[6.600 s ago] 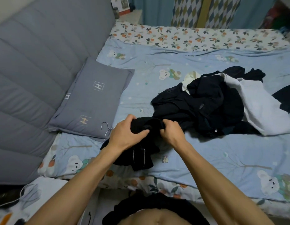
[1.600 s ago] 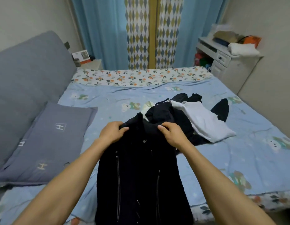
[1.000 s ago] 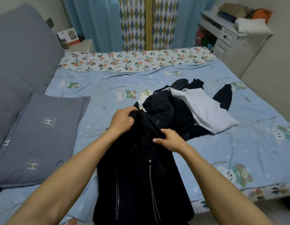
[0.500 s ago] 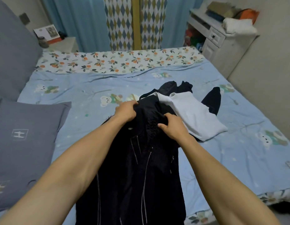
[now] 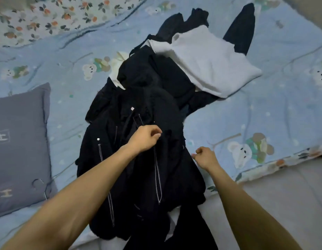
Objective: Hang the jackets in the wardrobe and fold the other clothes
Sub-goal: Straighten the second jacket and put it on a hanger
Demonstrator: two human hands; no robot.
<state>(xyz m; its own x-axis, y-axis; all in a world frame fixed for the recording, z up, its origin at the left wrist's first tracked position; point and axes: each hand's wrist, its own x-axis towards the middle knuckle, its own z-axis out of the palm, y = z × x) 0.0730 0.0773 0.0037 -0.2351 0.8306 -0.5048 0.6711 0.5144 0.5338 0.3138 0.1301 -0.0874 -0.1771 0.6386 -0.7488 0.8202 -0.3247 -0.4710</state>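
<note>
1. Nearest me, the black fleece jacket with silver zippers [image 5: 138, 159] lies spread front-up on the light blue quilted bedspread with bear prints [image 5: 264, 114], its hem hanging over the near edge of the bed.
2. My left hand [image 5: 144, 138] hovers over the jacket's chest with fingers curled in loosely; whether it pinches any fabric or the zipper, I cannot tell.
3. My right hand [image 5: 205, 157] sits at the jacket's right edge, fingers curled into a loose fist, and I see nothing held in it.
4. I judge the step in hand to be readying this jacket for hanging. The next move calls for a hanger, and a thin wire hanger [image 5: 39, 184] seems to lie on the grey square pillow [image 5: 17, 141] to my left.
5. Farther off, the heap of dark clothes [image 5: 156, 74] and a white folded-over garment [image 5: 210, 64] wait unfolded, touching the jacket's collar end.
</note>
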